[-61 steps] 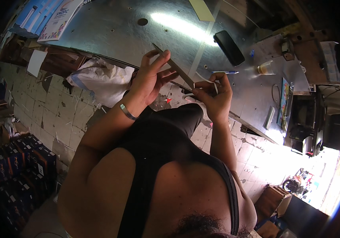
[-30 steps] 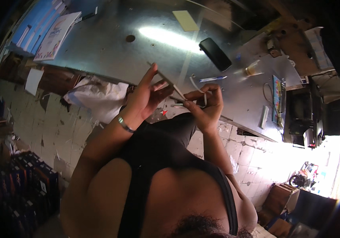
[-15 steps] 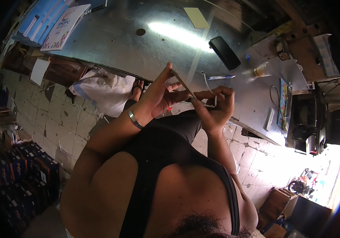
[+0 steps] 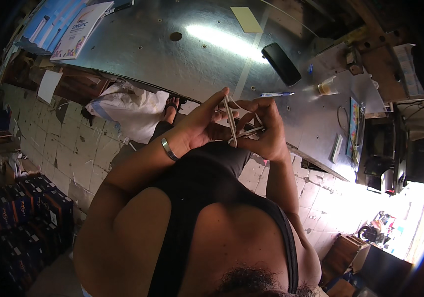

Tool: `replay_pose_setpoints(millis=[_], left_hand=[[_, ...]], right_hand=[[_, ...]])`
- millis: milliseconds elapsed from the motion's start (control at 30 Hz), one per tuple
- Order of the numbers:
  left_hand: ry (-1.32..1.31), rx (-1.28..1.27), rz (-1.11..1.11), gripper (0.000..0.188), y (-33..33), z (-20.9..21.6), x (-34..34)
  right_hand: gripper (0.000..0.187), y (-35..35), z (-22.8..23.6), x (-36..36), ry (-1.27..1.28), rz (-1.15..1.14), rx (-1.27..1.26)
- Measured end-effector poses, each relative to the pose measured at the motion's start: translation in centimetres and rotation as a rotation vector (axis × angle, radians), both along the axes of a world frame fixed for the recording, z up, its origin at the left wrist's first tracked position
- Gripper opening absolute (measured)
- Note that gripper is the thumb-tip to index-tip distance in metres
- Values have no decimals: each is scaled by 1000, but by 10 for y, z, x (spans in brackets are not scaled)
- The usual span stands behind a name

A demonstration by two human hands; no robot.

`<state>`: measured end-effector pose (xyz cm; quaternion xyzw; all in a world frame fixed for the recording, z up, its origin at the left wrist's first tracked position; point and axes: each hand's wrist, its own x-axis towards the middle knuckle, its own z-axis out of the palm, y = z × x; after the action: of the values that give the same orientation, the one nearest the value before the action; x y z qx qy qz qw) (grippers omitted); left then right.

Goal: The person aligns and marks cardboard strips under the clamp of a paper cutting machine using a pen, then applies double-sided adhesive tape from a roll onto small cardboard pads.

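Over the table's near edge, my left hand (image 4: 198, 124) grips a thin flat pack (image 4: 230, 121), seen edge-on, between thumb and fingers; its kind cannot be made out. My right hand (image 4: 271, 129) is close against the other side, fingers bent, with a pale, narrow band (image 4: 242, 104) stretched from the pack to its fingers. Another stretch of the band crosses lower down, near the right thumb. The fingers partly hide both the pack and the band.
On the metal table (image 4: 137, 69) lie a black phone (image 4: 281, 64), a pen (image 4: 277, 94) and a yellowish card (image 4: 246, 20). A cup (image 4: 326, 87) stands further right. Blue-covered booklets (image 4: 48, 24) are stacked at far left. A white sack (image 4: 127, 111) rests on the floor below.
The pack has tilted more upright. My right hand has shifted slightly left and turned, and the band's loop has moved from beyond its fingers to between the two hands.
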<state>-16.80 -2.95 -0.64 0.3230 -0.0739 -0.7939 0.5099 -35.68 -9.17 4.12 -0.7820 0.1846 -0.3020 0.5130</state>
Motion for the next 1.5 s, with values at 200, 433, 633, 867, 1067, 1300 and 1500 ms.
replay_pose_setpoints(millis=[200, 433, 633, 867, 1067, 1300, 1500], left_hand=[[-59, 11, -53, 55, 2, -4, -1], [-46, -25, -29, 51, 1, -10, -10], [-40, -17, -75, 51, 0, -15, -9], [-81, -23, -102, 51, 3, -5, -8], [-64, -38, -96, 59, 3, -7, -7], [-54, -64, -99, 53, 2, -13, -9], [-17, -41, -82, 51, 2, -24, -10]], right_hand=[[70, -1, 2, 2, -20, 56, 14], [74, -3, -2, -2, -12, 39, -39], [78, -4, -5, -5, 7, 17, 15], [88, -3, -12, -5, -40, 20, 2], [85, -3, -11, -5, -36, 12, -4], [90, -3, -11, -5, -32, 25, -10], [89, -2, -12, -1, -61, 58, 22]])
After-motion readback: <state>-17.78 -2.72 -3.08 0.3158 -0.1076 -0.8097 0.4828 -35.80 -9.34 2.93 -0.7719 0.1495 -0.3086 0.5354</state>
